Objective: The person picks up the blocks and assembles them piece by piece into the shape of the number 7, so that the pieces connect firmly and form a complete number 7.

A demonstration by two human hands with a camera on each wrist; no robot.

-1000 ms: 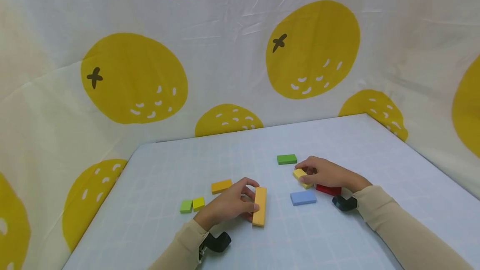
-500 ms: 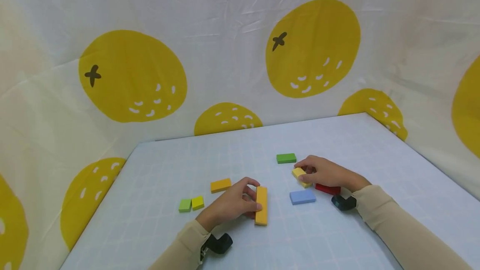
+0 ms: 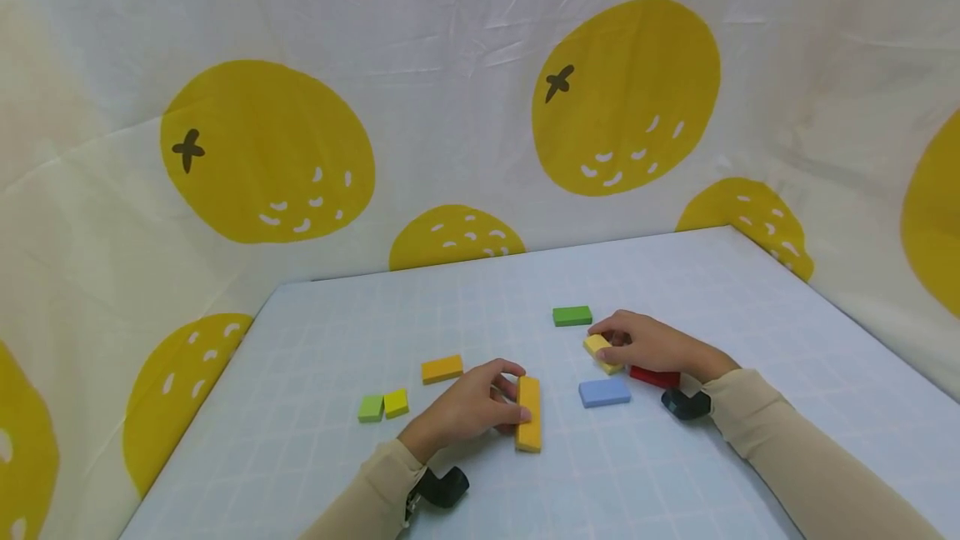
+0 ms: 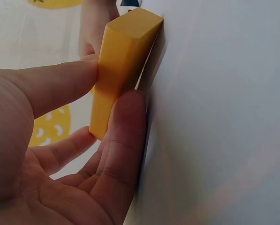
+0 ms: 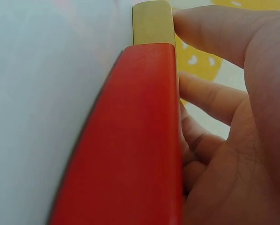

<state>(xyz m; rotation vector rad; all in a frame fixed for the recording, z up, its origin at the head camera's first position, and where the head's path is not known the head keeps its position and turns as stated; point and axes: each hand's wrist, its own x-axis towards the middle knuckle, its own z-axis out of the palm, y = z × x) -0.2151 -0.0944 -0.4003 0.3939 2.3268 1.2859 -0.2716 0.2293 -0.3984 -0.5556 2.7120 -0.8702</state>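
Observation:
Near the middle of the table, my left hand point(image 3: 468, 408) grips a long orange block point(image 3: 529, 407) from its left side. Thumb and fingers lie along the block point(image 4: 107, 65) in the left wrist view, where a narrow bright slit shows between part of it and the tabletop. Farther right, my right hand point(image 3: 654, 345) pinches a short pale yellow block point(image 3: 597, 345) lying at an angle on the table. A red block point(image 3: 651, 377) sits under the heel of that hand, its left end close to the yellow one. In the right wrist view the red block point(image 5: 135, 131) hides most of the yellow one.
A blue block point(image 3: 604, 393) lies between the hands, with a green block point(image 3: 572, 317) behind it. Left of the left hand are an orange-yellow block point(image 3: 442, 369), a light green one point(image 3: 371, 408) and a small yellow one point(image 3: 396, 403). Patterned cloth point(image 3: 450, 107) hangs behind the table.
My left hand has shifted slightly to the right, carrying the long orange block with it. The right hand and its pale yellow block have stayed in place.

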